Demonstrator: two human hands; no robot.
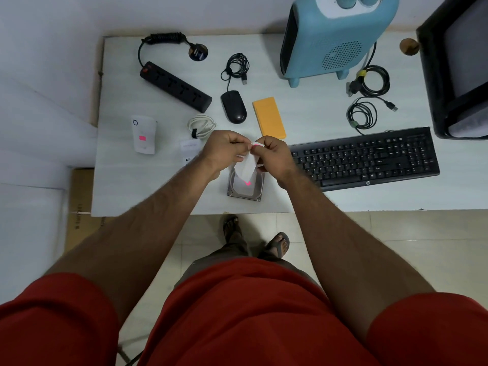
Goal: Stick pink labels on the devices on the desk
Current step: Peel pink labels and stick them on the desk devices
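Nearest the desk edge lies a hard drive [245,187]. Just above it both hands meet: the left hand [224,150] and right hand [274,154] pinch a white label sheet [247,167] with pink labels. Beyond the drive sit a mouse [233,107] and orange power bank [269,117].

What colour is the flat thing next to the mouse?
The flat case beside the black mouse is orange-yellow, seen best in the head view.

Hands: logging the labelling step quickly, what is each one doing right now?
Left hand: pinching the white label backing strip.
Right hand: pinching the same strip's top, at a small pink label.
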